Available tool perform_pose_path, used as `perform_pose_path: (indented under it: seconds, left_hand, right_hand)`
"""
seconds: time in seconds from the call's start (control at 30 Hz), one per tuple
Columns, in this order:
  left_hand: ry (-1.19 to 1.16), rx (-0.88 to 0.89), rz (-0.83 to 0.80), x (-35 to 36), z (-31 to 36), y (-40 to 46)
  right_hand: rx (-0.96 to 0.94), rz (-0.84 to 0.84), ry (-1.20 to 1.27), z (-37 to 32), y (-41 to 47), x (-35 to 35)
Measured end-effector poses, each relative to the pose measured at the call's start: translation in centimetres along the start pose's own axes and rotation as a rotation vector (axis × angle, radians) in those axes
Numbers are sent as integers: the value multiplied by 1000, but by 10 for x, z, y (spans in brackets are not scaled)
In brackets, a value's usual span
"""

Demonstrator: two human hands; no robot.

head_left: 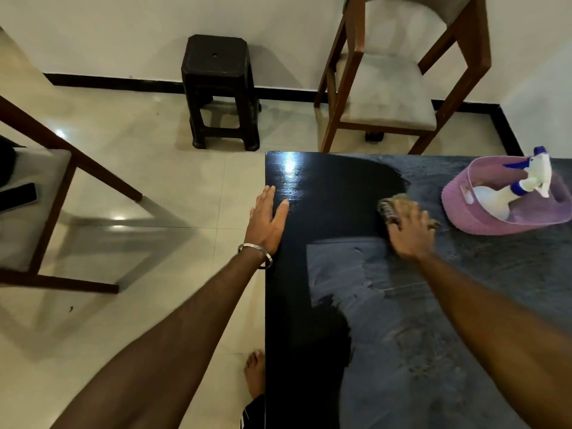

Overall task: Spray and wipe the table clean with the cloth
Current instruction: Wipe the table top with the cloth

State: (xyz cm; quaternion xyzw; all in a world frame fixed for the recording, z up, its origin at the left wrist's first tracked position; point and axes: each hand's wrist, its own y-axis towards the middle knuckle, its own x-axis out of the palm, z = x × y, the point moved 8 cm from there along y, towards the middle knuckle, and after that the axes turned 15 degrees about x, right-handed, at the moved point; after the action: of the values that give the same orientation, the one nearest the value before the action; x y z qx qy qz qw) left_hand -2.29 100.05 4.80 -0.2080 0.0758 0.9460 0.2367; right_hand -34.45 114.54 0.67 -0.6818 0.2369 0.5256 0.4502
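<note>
Room: white wall [123, 29] with black skirting; glossy cream tiled floor [173, 181]; dark plastic stool [218, 88] by wall; two cushioned wooden chairs [387, 88], one beside stool, one far left.

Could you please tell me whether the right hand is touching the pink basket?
Apart. The head view shows a strip of dark table between the right hand, which presses the cloth, and the basket.

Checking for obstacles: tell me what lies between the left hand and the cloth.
Head view: only bare dark table between the left hand and the cloth under the right hand.
</note>
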Motion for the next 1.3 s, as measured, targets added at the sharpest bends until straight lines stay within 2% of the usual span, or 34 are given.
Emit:
perform_pose_path:
  seconds: [0.07,0.1,0.2,0.3,0.37,0.43,0.5,0.57,0.63,0.73,0.8,0.93,1.0,1.07,1.13,1.23,1.3]
  left_hand:
    - [10,0,-8,-2,1,-13]
    - [14,-1,-11,-2,1,-18]
    - [18,-12,-8,-3,4,-29]
    - [10,-19,-7,-1,11,-35]
    - [7,-10,-14,2,18,-39]
    - [4,-10,-20,5,24,-42]
    - [-5,-18,-27,7,27,-46]
    - [-5,-22,-37,9,28,-55]
    - [-13,-26,-45,10,26,-66]
    - [-14,-43,-57,12,20,-83]
    - [-8,-56,-74,18,17,-92]
    - [-9,-65,-114,30,17,-104]
    - [-2,-51,-141,35,21,-107]
    - [28,-20,-170,37,25,-112]
    - [122,24,-204,38,27,-117]
    - [433,87,-268,36,28,-129]
    - [593,122,-287,34,30,-141]
  right_hand:
    - [95,-33,26,4,-7,7]
    - [68,-15,20,-10,-22,13]
    - [-238,35,-43,-74,-103,44]
    - [-531,-48,-146,-121,-206,90]
    - [-715,-118,-208,-124,-257,106]
    - [-829,-123,-224,-98,-265,107]
    - [-708,-98,-169,-52,-225,91]
    - [-417,-24,-106,-1,-163,65]
    - [-149,-19,-81,41,-117,45]
    - [61,-40,-31,47,-110,43]
    - [-32,-21,-56,15,-144,59]
    - [-518,-72,-135,-49,-274,110]
    - [-695,-131,-181,-40,-318,128]
    - [-782,-123,-192,-8,-324,126]
    - [-636,-70,-175,38,-291,112]
    - [-165,-37,-87,118,-217,79]
    - [28,-44,-32,139,-193,66]
